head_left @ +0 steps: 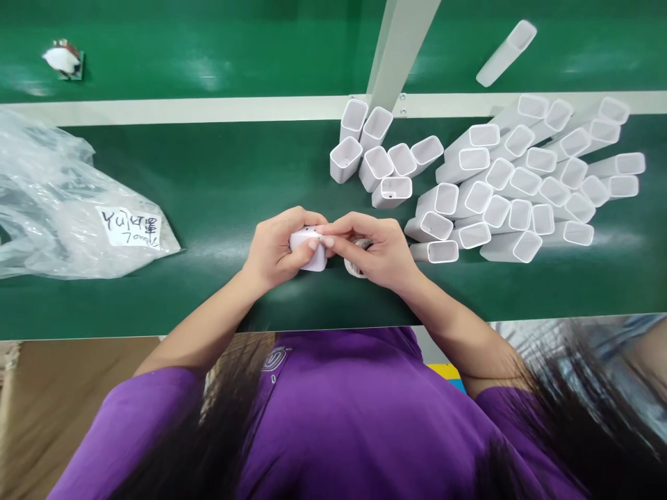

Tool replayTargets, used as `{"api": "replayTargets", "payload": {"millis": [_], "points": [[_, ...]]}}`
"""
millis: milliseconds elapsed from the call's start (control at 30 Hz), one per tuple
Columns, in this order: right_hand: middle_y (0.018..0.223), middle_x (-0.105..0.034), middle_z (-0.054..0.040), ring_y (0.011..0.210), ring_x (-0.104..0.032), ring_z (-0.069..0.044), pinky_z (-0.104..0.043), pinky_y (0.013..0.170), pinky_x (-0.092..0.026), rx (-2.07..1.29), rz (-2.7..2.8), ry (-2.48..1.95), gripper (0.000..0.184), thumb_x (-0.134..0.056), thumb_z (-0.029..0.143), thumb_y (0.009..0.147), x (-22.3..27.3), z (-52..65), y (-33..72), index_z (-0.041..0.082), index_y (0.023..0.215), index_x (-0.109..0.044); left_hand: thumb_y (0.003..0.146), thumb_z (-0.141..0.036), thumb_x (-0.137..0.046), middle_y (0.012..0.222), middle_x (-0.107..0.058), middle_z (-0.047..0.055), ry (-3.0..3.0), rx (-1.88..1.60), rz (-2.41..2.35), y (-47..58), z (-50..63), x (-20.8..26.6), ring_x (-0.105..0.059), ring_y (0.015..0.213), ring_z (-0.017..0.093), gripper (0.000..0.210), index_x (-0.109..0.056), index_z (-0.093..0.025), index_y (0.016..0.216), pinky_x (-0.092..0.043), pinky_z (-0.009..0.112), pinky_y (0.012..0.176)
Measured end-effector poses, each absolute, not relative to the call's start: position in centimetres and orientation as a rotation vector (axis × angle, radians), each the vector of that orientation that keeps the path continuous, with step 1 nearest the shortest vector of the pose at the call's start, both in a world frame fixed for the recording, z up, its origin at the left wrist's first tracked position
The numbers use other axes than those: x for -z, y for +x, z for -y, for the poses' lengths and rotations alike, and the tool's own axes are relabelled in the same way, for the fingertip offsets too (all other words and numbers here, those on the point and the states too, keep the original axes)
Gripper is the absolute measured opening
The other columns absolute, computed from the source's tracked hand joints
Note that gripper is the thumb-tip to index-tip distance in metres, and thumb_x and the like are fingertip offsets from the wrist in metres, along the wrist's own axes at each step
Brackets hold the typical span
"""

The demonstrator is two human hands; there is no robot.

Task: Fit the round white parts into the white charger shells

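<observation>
My left hand [278, 251] is closed around a small white plastic housing [316, 261] with a few dark dots on its upper face. The thumb lies along its near side. My right hand [372, 250] meets the housing's right edge with thumb and forefinger pinched together; what is between those fingertips, if anything, is too small to make out. Beneath the right palm, a whitish rounded object [356, 267] shows in part, its kind hidden by the hand. Several white open-ended plastic housings [376, 167] stand just beyond my hands.
A large group of white rectangular tubes [513, 180] covers the right side of the green table [219, 187]. One more tube [505, 54] lies on the back shelf, beyond a white post [399, 48]. A labelled plastic bag [78, 201] is on the left; a small circuit piece [65, 60] sits behind.
</observation>
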State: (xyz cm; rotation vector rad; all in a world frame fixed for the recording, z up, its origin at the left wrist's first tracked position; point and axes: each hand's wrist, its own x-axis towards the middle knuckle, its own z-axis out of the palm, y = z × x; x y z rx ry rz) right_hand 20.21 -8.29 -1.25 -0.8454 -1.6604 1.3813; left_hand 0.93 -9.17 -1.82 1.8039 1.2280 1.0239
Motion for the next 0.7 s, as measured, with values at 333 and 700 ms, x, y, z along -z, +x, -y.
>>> {"api": "replayTargets", "payload": {"millis": [333,700], "points": [[0.081,-0.071,0.0010,0.067,-0.059,-0.007,-0.020,0.066,-0.048,-1.271,1.724,-0.864,0.019,-0.064,0.035,0.095,0.77,8.61,20.23,0.017,0.097,-0.072,0.092,-0.060,-0.046,0.073,-0.066,0.003,1.974,-0.983,-1.280,0.86,9.41,1.51,-0.056,0.060,0.017,0.043,-0.068,-0.023,0.088,-0.049,0.031,0.059],[0.076,-0.069,0.0022,0.065,-0.059,-0.007,-0.020,0.064,-0.047,-1.288,1.711,-0.884,0.016,-0.064,0.029,0.094,0.89,8.73,20.11,0.015,0.096,-0.072,0.093,-0.061,-0.041,0.078,-0.068,0.005,2.035,-0.920,-1.320,0.83,9.26,1.95,-0.060,0.066,0.018,0.046,-0.066,-0.022,0.091,-0.050,0.031,0.063]]}}
